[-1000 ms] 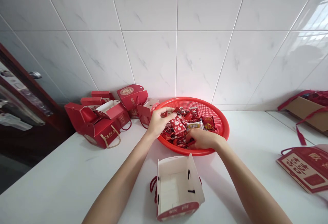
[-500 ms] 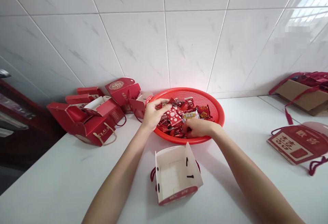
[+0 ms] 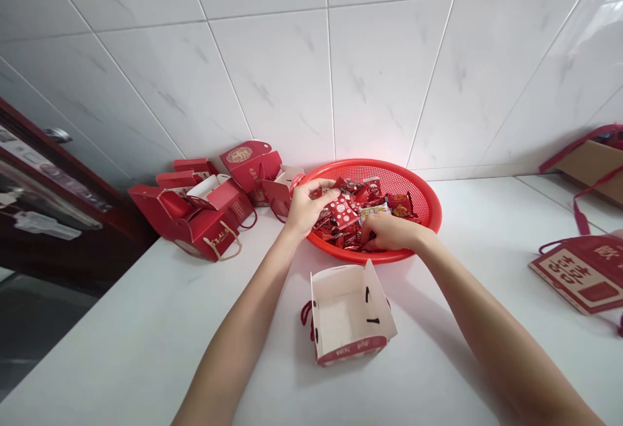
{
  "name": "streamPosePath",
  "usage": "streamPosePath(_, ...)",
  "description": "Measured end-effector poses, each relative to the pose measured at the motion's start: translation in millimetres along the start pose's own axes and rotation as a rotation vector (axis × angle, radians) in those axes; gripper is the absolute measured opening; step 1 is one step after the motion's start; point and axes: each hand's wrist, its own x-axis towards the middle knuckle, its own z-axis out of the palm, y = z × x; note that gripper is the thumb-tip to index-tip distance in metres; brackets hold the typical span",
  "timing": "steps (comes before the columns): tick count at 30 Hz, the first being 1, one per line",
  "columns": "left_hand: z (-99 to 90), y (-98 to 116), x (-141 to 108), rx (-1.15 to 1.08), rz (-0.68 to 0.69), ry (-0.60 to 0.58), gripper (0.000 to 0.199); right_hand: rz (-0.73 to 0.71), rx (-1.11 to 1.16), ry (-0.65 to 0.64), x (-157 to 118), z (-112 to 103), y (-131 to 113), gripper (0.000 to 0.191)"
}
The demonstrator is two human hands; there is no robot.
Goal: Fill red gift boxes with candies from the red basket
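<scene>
A red plastic basket (image 3: pixel 431 218) with perforated sides holds many wrapped sweets. Over its left part, my left hand (image 3: pixel 307 206) pinches a red candy packet with white dots (image 3: pixel 343 213) between thumb and fingers. My right hand (image 3: pixel 387 231) reaches into the front right of the basket, fingers curled down among the sweets; what they grip, if anything, is hidden. A yellow and white wrapped sweet (image 3: pixel 374 212) lies just behind those fingers. In front of the basket, between my forearms, an open gift box (image 3: pixel 341 319) with a cream inside and dark red cord handles stands with nothing in it.
Several red gift boxes (image 3: pixel 195 218) crowd together at the left by the tiled wall. A flat red box (image 3: pixel 579 273) lies at the right, with a brown cardboard box (image 3: pixel 596 166) behind it. The white table (image 3: pixel 141 341) ends at a left edge.
The camera view has turned a little to the left, so everything sits farther right. Both hands stay in the basket, the left still pinching the dotted packet; the right has barely shifted.
</scene>
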Motion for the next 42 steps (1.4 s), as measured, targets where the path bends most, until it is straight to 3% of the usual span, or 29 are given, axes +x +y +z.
streamPosePath(7, -0.5, 3, -1, 0.004, 0.015, 0.001, 0.034, -0.061, 0.076, 0.147, 0, -1, 1, 0.025)
streamPosePath(13, -1.3, 3, -1, 0.001, -0.015, 0.028, 0.036, 0.106, 0.149, 0.380, -2, -6, 6, 0.019)
streamPosePath(16, -2.3, 1, 0, -0.005, -0.009, 0.032, 0.035, 0.067, 0.151, 0.303, -2, -4, 8, 0.018)
streamPosePath(22, -3.3, 0, 0, 0.021, -0.009, 0.028, 0.038, -0.009, 0.042, -0.090, -1, -2, 5, 0.031)
streamPosePath(25, -3.5, 2, -1, 0.030, -0.012, 0.018, 0.039, -0.015, 0.018, -0.126, -1, -2, 3, 0.027)
streamPosePath(36, -3.6, 2, -1, 0.003, -0.013, 0.030, 0.040, -0.040, 0.158, 0.030, -2, 1, 8, 0.017)
streamPosePath(39, -2.9, 3, -1, -0.022, -0.038, 0.045, 0.039, -0.095, 0.274, 0.088, 1, 2, 11, 0.013)
streamPosePath(42, -2.2, 4, -2, -0.061, -0.040, 0.070, 0.038, -0.097, 0.473, 0.232, 2, 0, 13, 0.011)
